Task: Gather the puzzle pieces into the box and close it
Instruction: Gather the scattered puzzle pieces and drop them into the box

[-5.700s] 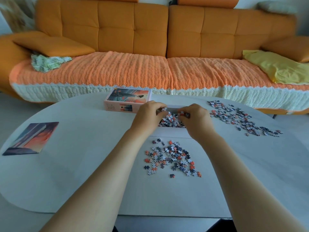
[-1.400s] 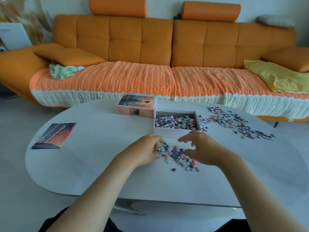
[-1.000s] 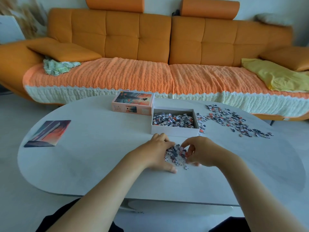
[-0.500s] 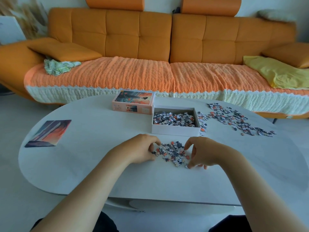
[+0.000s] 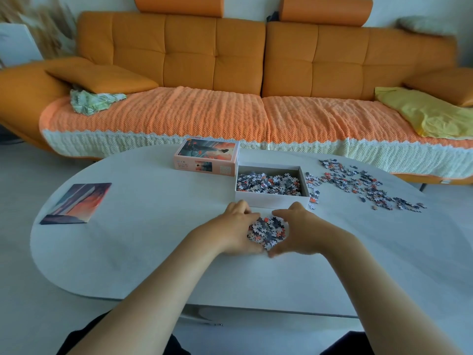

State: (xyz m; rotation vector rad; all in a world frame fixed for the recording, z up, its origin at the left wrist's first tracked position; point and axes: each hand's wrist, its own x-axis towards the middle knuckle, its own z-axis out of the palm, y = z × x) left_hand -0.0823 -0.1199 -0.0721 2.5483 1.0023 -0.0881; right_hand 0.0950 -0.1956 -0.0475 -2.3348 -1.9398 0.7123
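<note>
Two-handed scoop

On the pale oval table (image 5: 153, 239), the left hand (image 5: 230, 231) and right hand (image 5: 304, 234) curve their fingers round a small heap of grey, white and orange puzzle pieces (image 5: 267, 230), meeting at its near side. Just beyond stands the open white cardboard box (image 5: 271, 199), part-filled with pieces. The pink picture lid (image 5: 207, 157) sits by its far left corner. More loose pieces (image 5: 358, 183) lie scattered to the right.

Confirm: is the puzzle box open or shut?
Open. The box shows loose pieces inside; its lid sits on the table beside it.
</note>
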